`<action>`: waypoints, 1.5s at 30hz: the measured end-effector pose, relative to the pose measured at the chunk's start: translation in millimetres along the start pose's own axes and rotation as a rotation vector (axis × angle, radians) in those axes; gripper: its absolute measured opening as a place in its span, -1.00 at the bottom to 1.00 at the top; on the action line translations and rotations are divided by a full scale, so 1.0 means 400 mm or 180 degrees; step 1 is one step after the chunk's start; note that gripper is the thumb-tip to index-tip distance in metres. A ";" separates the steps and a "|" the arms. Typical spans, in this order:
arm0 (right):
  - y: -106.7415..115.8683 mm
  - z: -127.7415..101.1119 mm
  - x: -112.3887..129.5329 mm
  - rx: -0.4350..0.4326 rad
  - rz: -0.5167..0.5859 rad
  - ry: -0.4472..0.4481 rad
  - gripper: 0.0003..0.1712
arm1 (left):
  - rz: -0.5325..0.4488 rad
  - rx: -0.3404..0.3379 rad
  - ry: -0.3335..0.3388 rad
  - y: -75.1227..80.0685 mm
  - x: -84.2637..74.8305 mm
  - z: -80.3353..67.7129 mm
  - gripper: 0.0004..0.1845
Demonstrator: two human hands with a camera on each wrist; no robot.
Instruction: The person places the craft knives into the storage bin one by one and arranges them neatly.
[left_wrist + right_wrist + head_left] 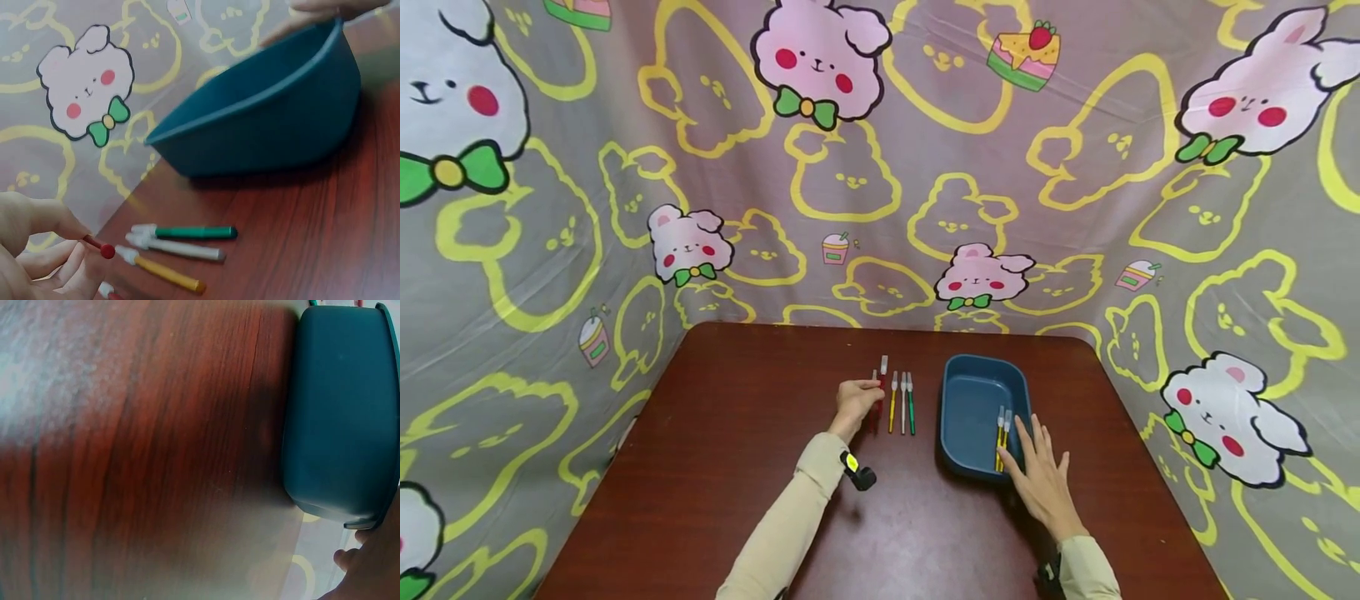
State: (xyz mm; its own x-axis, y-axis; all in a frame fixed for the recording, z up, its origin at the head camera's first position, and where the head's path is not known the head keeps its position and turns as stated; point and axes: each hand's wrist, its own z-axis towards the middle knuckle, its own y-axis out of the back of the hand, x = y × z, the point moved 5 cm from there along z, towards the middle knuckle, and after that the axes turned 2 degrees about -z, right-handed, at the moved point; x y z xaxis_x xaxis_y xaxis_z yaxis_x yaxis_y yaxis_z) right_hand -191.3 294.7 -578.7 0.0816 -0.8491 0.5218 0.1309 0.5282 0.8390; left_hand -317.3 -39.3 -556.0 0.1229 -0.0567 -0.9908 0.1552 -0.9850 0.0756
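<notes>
My left hand (867,390) pinches the end of a thin red pen (875,410) between thumb and fingertips at the left of a row of pens on the brown table; the left wrist view shows the hand (75,247) on the pen's red tip (106,250). Beside it lie a yellow pen (892,406), a grey pen (902,402) and a green pen (911,407). My right hand (1037,454) rests with straight fingers on the near right rim of a blue tub (958,400). Two yellow pens (1002,432) lie inside the tub.
The table (760,467) is dark red-brown wood, enclosed at the back and sides by a cartoon-printed cloth (880,208). A further white-capped red pen (883,367) lies just beyond my left hand. The tub (340,412) fills the right wrist view's right side.
</notes>
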 end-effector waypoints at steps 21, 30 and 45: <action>-0.002 0.002 -0.002 0.0009 -0.0099 0.0023 -0.07 | -0.0478 0.0693 0.0278 -0.138 -0.060 -0.049 -0.65; 0.005 0.006 0.002 0.0002 -0.0093 0.0023 -0.06 | -0.0338 0.0847 0.0193 -0.214 -0.091 -0.085 -0.71; -0.004 0.002 -0.007 0.0004 -0.0183 -0.0044 -0.04 | 0.0116 0.0868 0.0256 -0.343 -0.074 -0.145 -0.79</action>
State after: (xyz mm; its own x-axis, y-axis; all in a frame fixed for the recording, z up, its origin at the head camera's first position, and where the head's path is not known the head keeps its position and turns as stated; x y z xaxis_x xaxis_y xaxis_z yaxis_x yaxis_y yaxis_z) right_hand -192.4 296.1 -581.4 0.0605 -0.8780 0.4748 0.1336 0.4785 0.8679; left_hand -285.4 107.0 -530.4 0.2027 -0.0904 -0.9751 -0.1186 -0.9907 0.0672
